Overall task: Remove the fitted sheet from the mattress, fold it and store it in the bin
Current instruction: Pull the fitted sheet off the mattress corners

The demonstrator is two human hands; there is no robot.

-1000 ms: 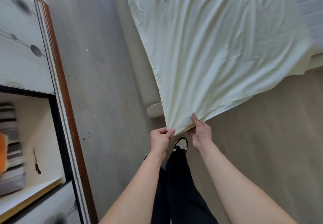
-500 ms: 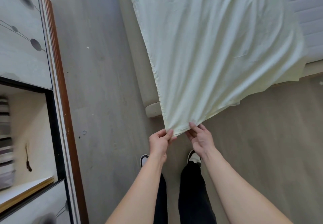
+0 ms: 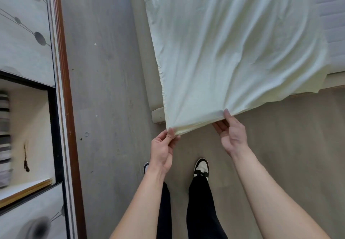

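Note:
The pale yellow fitted sheet (image 3: 233,48) stretches from the bed toward me, pulled taut off the mattress (image 3: 330,14), whose quilted white top shows bare at the upper right. My left hand (image 3: 162,149) pinches the sheet's near corner between thumb and fingers. My right hand (image 3: 231,134) pinches the same hem a little further right, thumb on top. The hem runs straight between the two hands. No bin is in view.
A wardrobe (image 3: 56,89) with a brown edge and an open shelf compartment stands at the left. The bed frame's corner (image 3: 157,115) sits just beyond my left hand. My feet in black-and-white shoes (image 3: 201,167) stand on the grey floor (image 3: 108,89).
My hands were close together on the sheet's corner; the right hand has slid rightward along the hem, spreading the edge. More bare mattress shows at the right.

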